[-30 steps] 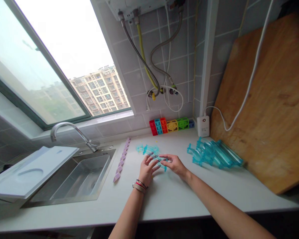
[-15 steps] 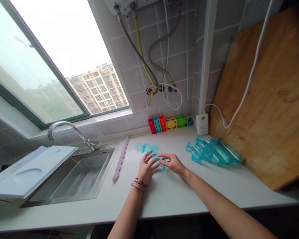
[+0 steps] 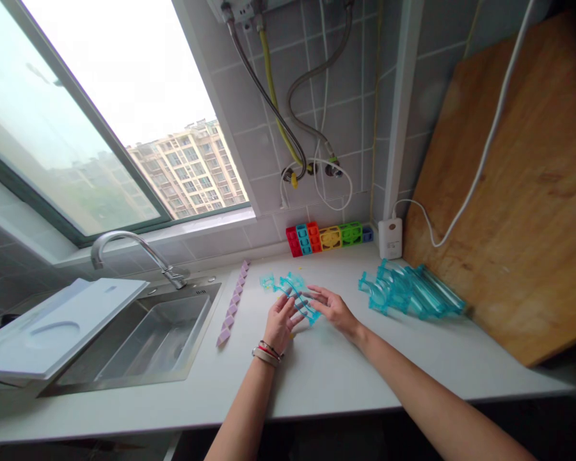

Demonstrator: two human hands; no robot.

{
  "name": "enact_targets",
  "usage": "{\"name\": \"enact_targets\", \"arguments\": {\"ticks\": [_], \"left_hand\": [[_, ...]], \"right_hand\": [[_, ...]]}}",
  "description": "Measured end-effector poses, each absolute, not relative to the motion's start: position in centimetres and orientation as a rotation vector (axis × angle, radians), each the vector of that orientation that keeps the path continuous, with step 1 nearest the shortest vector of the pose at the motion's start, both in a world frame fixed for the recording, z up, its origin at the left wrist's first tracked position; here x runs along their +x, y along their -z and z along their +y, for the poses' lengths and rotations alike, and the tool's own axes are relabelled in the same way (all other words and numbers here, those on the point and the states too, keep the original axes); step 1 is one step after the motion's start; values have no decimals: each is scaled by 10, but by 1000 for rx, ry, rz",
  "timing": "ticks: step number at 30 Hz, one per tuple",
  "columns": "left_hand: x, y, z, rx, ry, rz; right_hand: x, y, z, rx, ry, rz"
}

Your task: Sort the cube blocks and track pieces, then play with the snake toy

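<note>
Hands at work: As daylight falls through a kitchen window [image 3: 100, 128], a person's two bare hands meet over a white counter [image 3: 355, 384], a curved turquoise piece [image 3: 313, 316] between them.
Left hand: Partly curled, the left hand [image 3: 279, 321] has the turquoise piece between thumb and fingers, bands [image 3: 267, 353] circling its wrist.
Right hand: Loosely bent, the right hand [image 3: 333, 308] reaches in from the other side, its fingertips at the piece; whether they grip it or merely touch it, one cannot tell.
The turquoise piece: It sits at mid-counter, slanting from upper left to lower right, partly hidden by fingers.
Close by: A small turquoise part [image 3: 267, 282] lies just beyond the left hand, near the piece's far end.
To the left: A row of lilac diamonds [image 3: 233, 307] runs along the counter beside a steel sink [image 3: 168, 374], where a chrome faucet [image 3: 134, 238] arches and a white panel [image 3: 91, 314] rests across one side.
Against the wall: Red, blue, orange, yellow and green blocks [image 3: 331, 237] stand in a line below hanging hoses [image 3: 271, 77].
To the right: More turquoise tubes [image 3: 408, 292] lie heaped near a leaning wooden board [image 3: 504, 192] and a white box [image 3: 390, 239] with a cord [image 3: 484, 153].
</note>
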State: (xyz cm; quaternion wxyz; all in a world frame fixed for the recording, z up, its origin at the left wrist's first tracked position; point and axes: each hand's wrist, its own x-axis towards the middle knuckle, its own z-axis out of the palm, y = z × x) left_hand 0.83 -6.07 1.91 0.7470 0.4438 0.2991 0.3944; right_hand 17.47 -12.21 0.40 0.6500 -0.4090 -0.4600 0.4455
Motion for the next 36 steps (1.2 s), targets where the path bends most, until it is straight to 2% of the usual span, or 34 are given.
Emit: {"name": "enact_targets", "arguments": {"ticks": [14,21,36], "left_hand": [[10,-10,-62,1015,-753,652],[11,-12,-65,1061,-733,641],[11,-13,-65,1097,-752,673]], "right_hand": [[178,13,-112,-1181,-841,-959],[181,7,-116,-1249,-630,-1012],[182,0,-119,-1237,-595,-967]]}}
